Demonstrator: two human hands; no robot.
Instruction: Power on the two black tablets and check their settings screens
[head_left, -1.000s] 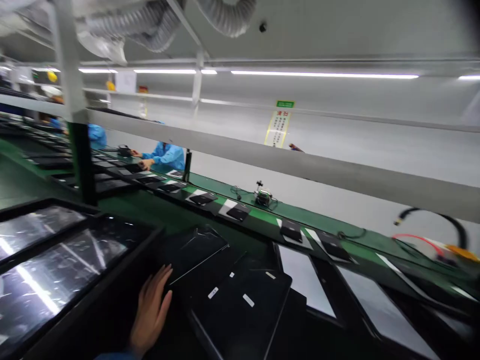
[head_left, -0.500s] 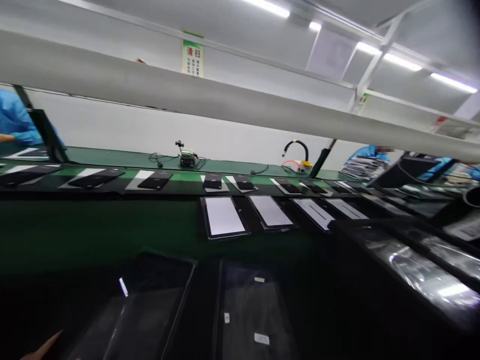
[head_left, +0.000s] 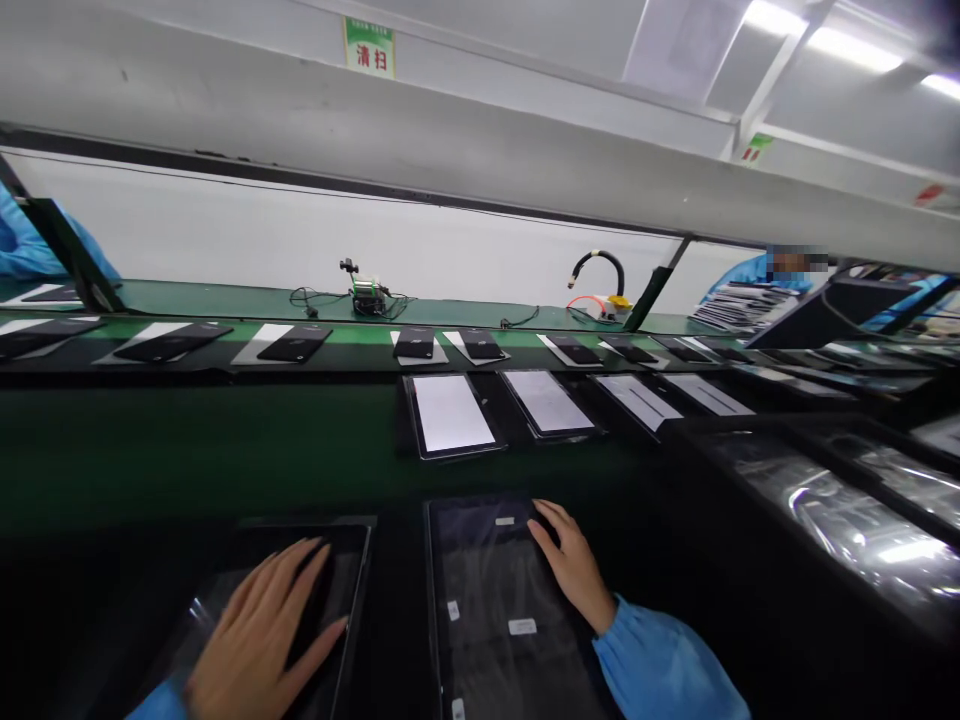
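Two dark, flat, tablet-sized panels with clear film lie side by side on the black work surface. Over the left panel (head_left: 352, 570) my left hand (head_left: 262, 630) is spread, palm down, its thumb apart near the right edge. Small white labels dot the right panel (head_left: 495, 590). My right hand (head_left: 574, 565) rests at that panel's upper right edge, fingers stretched out and not closed round it. Whether either palm presses down is hard to tell.
Beyond are several framed panels with white faces (head_left: 454, 415). A raised ledge holds a row of black devices on white sheets (head_left: 296, 343). Film-covered black trays (head_left: 862, 530) stand at right. Co-workers in blue sleeves (head_left: 34, 235) sit at far left and far right (head_left: 739, 275).
My left hand has come in from the lower left corner onto the left panel. My right hand has entered view at the right panel. The camera has tilted down.
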